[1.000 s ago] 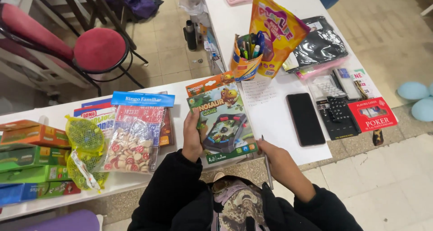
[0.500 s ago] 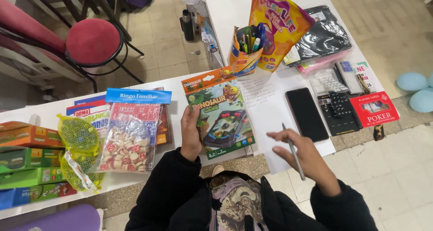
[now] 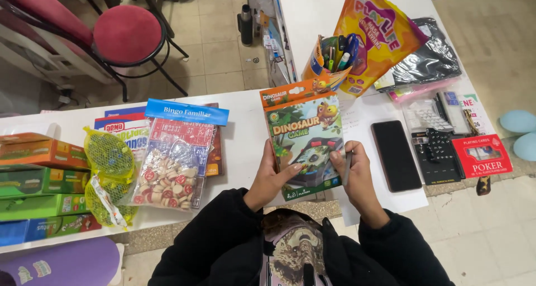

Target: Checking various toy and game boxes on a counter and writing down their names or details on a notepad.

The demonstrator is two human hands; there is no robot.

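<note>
A white desk (image 3: 245, 124) is seen from above, with a red round stool (image 3: 127, 34) on the tiled floor beyond it. Over the desk's near edge a carded dinosaur game pack (image 3: 304, 143) with an orange header is held upright between both hands. The left hand (image 3: 271, 177) has its grip clenched on the pack's lower left edge, thumb across the front. The right hand (image 3: 354, 171) has its grip closed around a grey pen (image 3: 347, 167), while its fingertips rest against the pack's lower right edge. Left of the left grip, a clear bag of bingo pieces (image 3: 173, 163) with a blue header lies on flat game boxes, with yellow net bags (image 3: 106, 174) further left. Right of the right grip a black phone (image 3: 396, 155) lies face down on white paper, just beside. Beyond the pack, a pen pot (image 3: 329, 62) stands against a yellow-orange pouch (image 3: 379, 37).
</note>
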